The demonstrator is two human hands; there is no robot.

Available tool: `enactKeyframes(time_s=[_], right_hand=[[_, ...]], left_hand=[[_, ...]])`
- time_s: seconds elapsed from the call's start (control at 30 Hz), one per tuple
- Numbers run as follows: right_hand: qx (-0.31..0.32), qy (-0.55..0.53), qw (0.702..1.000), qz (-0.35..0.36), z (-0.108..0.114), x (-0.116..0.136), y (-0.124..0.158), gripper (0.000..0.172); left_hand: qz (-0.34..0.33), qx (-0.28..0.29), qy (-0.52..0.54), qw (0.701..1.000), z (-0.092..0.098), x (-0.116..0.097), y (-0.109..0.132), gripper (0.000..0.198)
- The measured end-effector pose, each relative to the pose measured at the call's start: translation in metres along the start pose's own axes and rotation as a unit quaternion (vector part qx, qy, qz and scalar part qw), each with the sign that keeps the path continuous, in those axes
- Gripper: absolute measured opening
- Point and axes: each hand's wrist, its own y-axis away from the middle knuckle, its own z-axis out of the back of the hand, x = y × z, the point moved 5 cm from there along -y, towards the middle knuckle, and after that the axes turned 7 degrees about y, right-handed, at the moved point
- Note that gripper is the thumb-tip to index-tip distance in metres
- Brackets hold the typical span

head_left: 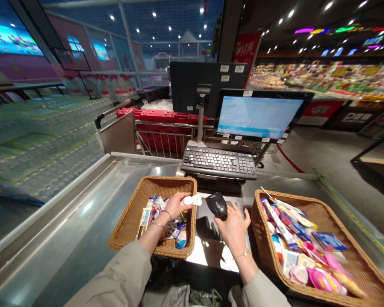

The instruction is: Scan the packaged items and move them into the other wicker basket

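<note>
Packet (192, 200), long axis left-to-right, in left hand (176, 206) pinch (above basket (128, 213)); scanner (216, 205) in right hand (234, 228) grip.

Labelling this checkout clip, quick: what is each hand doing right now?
Left hand: closed on a small white packet, above the left basket.
Right hand: closed around a black barcode scanner.

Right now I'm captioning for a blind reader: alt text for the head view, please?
At a checkout counter, the right hand holds a barcode scanner, the left hand a small white packet over the left wicker basket; a fuller basket sits right.
</note>
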Motion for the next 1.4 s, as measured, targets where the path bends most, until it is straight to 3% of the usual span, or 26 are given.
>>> enactKeyframes(time_s=[0.3, 0.57, 0.77, 1.4], right_hand=[[-0.002, -0.008, 1.0, -0.009, 0.011, -0.006, 0.003, 0.023], [-0.018, -0.015, 1.0, -0.013, 0.025, -0.008, 0.004, 0.026], [-0.041, -0.01, 0.999, -0.009, 0.037, -0.014, 0.007, 0.025], [-0.092, 0.004, 0.995, -0.029, 0.069, -0.037, 0.017, 0.031]], left_hand=[[-0.045, -0.032, -0.137, 0.989, 0.011, -0.024, 0.005, 0.046], [-0.205, -0.161, -0.303, 0.917, 0.015, -0.076, 0.018, 0.037], [-0.234, -0.201, -0.319, 0.896, 0.006, -0.101, 0.014, 0.036], [-0.263, -0.218, -0.283, 0.896, -0.027, -0.148, -0.003, 0.035]])
